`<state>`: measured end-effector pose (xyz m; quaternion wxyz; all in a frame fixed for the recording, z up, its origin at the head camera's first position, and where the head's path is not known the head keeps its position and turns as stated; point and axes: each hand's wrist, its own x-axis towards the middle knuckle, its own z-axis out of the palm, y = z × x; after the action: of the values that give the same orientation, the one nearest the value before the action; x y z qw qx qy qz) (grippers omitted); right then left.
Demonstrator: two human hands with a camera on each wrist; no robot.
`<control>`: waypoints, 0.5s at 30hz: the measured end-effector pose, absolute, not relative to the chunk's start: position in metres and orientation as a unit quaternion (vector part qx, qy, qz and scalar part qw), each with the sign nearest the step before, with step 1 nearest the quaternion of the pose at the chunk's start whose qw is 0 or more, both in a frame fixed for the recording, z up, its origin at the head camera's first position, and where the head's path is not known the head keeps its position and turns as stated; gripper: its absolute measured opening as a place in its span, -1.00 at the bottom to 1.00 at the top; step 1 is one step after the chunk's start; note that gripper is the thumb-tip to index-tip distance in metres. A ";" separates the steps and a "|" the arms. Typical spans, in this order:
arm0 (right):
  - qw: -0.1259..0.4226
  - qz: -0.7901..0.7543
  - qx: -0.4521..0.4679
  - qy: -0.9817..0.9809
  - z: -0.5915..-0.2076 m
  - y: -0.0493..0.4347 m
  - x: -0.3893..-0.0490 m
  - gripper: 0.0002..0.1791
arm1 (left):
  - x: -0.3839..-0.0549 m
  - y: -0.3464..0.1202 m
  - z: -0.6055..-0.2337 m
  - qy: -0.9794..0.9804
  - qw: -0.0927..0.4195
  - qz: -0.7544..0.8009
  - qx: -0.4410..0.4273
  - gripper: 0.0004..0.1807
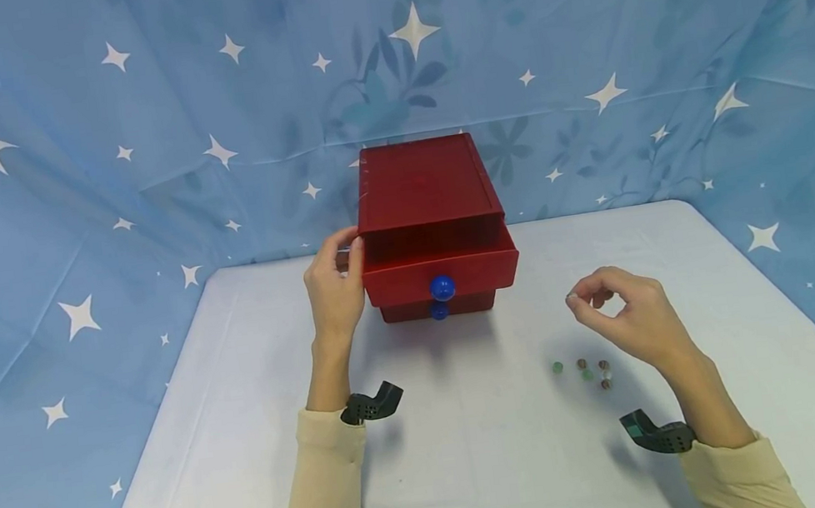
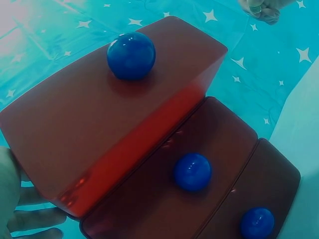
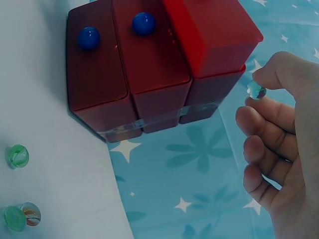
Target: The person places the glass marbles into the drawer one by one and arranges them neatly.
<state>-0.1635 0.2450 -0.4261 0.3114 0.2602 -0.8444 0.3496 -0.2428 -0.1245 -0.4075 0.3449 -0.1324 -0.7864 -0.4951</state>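
Left grip (image 1: 333, 292): spread, resting against the left side of the red drawer box (image 1: 422, 181), close to the front edge.
Right grip (image 1: 629, 312): pinching a clear, greenish marble (image 3: 256, 90) between thumb and index finger, other fingers loosely curled; held in the air, to the right of the drawer box and apart from it.
Top drawer (image 1: 399, 284): pulled out toward the person, open at the top, dark red inside.
Middle drawer (image 2: 222, 129) and bottom drawer (image 2: 279, 172): pushed in, stacked beneath.
Knobs: round, glossy blue, one on each drawer front.
Loose marbles (image 1: 587, 375): green, brown and clear, in a small scattered group; lying to the right of the drawer box, nearer the person.
Desk (image 1: 476, 456): covered in white, rounded at the far corners, under drawer box and loose marbles.
Curtain (image 1: 224, 99): blue with white stars and leaf shapes, hanging behind.
Sleeves (image 1: 325, 481): beige, ending just below black wrist devices (image 1: 366, 407).
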 end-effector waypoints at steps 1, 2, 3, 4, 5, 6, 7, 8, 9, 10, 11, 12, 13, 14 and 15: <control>0.312 0.348 0.261 -0.845 -0.426 0.245 -0.163 -0.81 | -0.243 -0.124 -0.407 -0.786 0.345 -0.495 -0.132 -0.70; 0.311 0.348 0.261 -0.845 -0.425 0.245 -0.163 -0.81 | -0.243 -0.125 -0.407 -0.786 0.346 -0.496 -0.132 -0.70; 0.314 0.346 0.263 -0.844 -0.425 0.245 -0.163 -0.82 | -0.243 -0.125 -0.407 -0.785 0.346 -0.496 -0.132 -0.70; 0.314 0.345 0.263 -0.844 -0.424 0.244 -0.163 -0.82 | -0.243 -0.125 -0.407 -0.785 0.346 -0.496 -0.132 -0.71; 0.315 0.345 0.263 -0.845 -0.424 0.244 -0.163 -0.82 | -0.243 -0.125 -0.407 -0.785 0.347 -0.496 -0.132 -0.71; 0.314 0.345 0.262 -0.845 -0.424 0.244 -0.162 -0.83 | -0.243 -0.125 -0.407 -0.785 0.346 -0.496 -0.133 -0.71; 0.313 0.346 0.261 -0.845 -0.423 0.244 -0.162 -0.83 | -0.243 -0.125 -0.407 -0.785 0.346 -0.497 -0.133 -0.71; 0.311 0.347 0.260 -0.846 -0.423 0.243 -0.161 -0.83 | -0.242 -0.125 -0.407 -0.785 0.345 -0.498 -0.133 -0.71; 0.314 0.346 0.262 -0.844 -0.422 0.243 -0.161 -0.83 | -0.242 -0.125 -0.407 -0.785 0.344 -0.497 -0.133 -0.71; 0.315 0.347 0.261 -0.844 -0.422 0.243 -0.161 -0.83 | -0.242 -0.125 -0.407 -0.785 0.344 -0.498 -0.133 -0.71; 0.318 0.349 0.263 -0.842 -0.421 0.242 -0.160 -0.83 | -0.242 -0.125 -0.407 -0.785 0.343 -0.498 -0.133 -0.71; 0.319 0.351 0.263 -0.840 -0.421 0.242 -0.160 -0.83 | -0.242 -0.125 -0.407 -0.786 0.343 -0.498 -0.133 -0.71; 0.324 0.352 0.265 -0.837 -0.420 0.242 -0.159 -0.82 | -0.242 -0.124 -0.407 -0.786 0.343 -0.497 -0.133 -0.71; 0.330 0.352 0.267 -0.834 -0.420 0.241 -0.159 -0.82 | -0.242 -0.124 -0.407 -0.785 0.344 -0.497 -0.133 -0.71; 0.336 0.353 0.270 -0.830 -0.419 0.241 -0.159 -0.81 | -0.242 -0.124 -0.407 -0.785 0.345 -0.497 -0.134 -0.71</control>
<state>-0.1589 0.2408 -0.4191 0.3357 0.2701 -0.8305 0.3531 -0.2422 -0.1238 -0.4069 0.3450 -0.1336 -0.7847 -0.4973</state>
